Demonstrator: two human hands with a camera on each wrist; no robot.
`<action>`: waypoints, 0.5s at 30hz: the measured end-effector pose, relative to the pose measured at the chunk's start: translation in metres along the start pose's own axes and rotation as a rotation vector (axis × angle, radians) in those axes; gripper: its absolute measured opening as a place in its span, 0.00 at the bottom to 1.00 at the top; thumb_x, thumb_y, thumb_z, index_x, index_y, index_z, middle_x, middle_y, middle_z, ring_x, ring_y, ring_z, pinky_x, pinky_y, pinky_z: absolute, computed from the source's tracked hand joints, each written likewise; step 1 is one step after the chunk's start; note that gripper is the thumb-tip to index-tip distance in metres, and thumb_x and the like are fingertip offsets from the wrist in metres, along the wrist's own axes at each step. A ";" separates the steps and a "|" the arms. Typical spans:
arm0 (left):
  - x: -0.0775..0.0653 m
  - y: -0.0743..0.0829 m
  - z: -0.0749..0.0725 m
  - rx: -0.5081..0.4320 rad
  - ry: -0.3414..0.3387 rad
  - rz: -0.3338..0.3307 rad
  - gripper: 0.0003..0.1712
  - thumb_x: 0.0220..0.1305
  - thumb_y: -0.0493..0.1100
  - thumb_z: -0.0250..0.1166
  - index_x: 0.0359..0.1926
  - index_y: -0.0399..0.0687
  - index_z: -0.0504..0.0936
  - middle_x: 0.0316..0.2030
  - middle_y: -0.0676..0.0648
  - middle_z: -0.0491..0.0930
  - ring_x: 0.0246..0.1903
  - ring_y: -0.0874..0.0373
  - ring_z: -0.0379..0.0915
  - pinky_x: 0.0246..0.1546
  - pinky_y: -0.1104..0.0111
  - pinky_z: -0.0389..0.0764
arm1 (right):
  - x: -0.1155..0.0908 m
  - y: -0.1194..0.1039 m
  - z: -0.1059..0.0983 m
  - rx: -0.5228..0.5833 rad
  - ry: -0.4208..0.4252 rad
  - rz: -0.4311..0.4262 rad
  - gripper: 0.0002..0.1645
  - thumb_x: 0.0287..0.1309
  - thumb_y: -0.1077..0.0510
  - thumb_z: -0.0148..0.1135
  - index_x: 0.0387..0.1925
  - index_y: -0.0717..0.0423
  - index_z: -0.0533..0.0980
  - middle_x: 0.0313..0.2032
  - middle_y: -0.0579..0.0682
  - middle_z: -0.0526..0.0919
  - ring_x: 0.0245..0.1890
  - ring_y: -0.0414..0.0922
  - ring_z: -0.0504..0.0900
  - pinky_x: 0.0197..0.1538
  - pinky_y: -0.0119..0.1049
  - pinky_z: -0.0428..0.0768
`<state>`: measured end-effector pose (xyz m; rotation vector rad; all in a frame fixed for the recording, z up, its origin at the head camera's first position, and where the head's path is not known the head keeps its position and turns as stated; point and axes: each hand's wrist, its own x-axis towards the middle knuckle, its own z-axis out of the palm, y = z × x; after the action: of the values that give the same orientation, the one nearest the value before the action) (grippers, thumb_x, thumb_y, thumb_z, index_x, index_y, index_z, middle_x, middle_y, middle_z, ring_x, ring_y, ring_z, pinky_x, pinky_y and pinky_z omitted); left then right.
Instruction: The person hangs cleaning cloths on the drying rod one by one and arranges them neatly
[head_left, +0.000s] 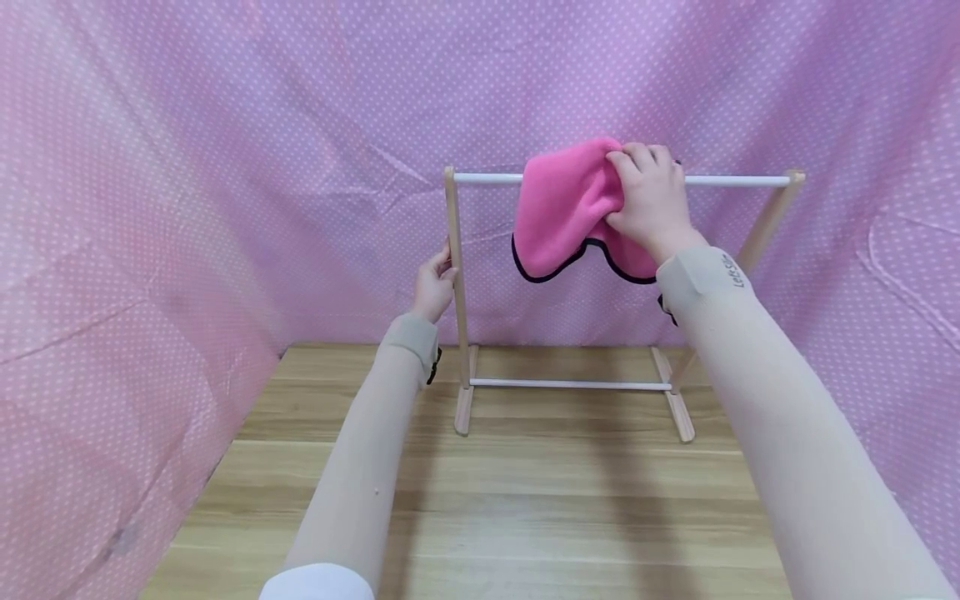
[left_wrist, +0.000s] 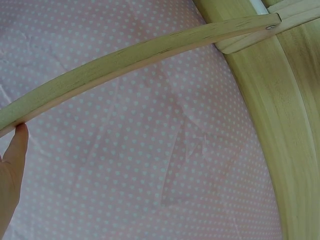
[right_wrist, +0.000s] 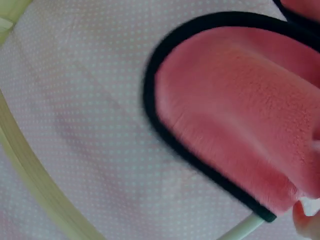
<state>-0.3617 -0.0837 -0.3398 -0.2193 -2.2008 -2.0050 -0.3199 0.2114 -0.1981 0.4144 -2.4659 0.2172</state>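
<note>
A pink fleece piece with black edging (head_left: 566, 204) hangs draped over the white top bar (head_left: 738, 181) of a small wooden rack. My right hand (head_left: 652, 196) grips the fleece at the bar, its fingers over the top and its thumb on the front, bunching the cloth into folds. From the right wrist view, a rounded lobe of the same fleece (right_wrist: 225, 100) hangs close by, with only a fingertip at the lower right edge. My left hand (head_left: 435, 283) holds the rack's left post (head_left: 457, 292) partway up. A fingertip meets the post (left_wrist: 125, 60) in the left wrist view; the other fingers are hidden.
The rack stands on flat wooden feet (head_left: 678, 417) near the back of a wood-grain table (head_left: 525, 508). A thin white lower bar (head_left: 570, 384) joins its sides. Behind and around the table hangs a pink and purple dotted curtain (head_left: 300, 125). The right post (head_left: 768, 221) leans outward in view.
</note>
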 end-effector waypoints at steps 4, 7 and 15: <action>-0.003 0.002 0.000 0.005 -0.005 -0.004 0.32 0.67 0.26 0.48 0.70 0.47 0.57 0.64 0.37 0.67 0.62 0.48 0.66 0.62 0.65 0.72 | -0.001 0.003 -0.003 -0.029 -0.162 0.067 0.45 0.43 0.56 0.67 0.65 0.54 0.61 0.62 0.64 0.63 0.63 0.64 0.55 0.65 0.65 0.53; -0.004 0.004 -0.002 0.018 -0.020 0.025 0.33 0.67 0.24 0.47 0.70 0.45 0.57 0.63 0.35 0.68 0.62 0.47 0.66 0.62 0.65 0.72 | -0.003 0.006 -0.005 -0.008 -0.215 0.085 0.48 0.43 0.52 0.70 0.66 0.51 0.60 0.63 0.67 0.59 0.64 0.66 0.52 0.66 0.66 0.47; -0.018 0.016 -0.006 0.181 0.024 0.071 0.32 0.67 0.30 0.51 0.70 0.49 0.59 0.64 0.39 0.63 0.64 0.48 0.60 0.66 0.63 0.67 | -0.006 0.010 -0.010 0.073 -0.264 0.102 0.47 0.49 0.51 0.69 0.69 0.48 0.58 0.66 0.68 0.55 0.65 0.67 0.48 0.65 0.65 0.41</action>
<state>-0.3402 -0.0878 -0.3275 -0.2453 -2.3077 -1.7507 -0.3129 0.2246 -0.1945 0.3685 -2.7479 0.3127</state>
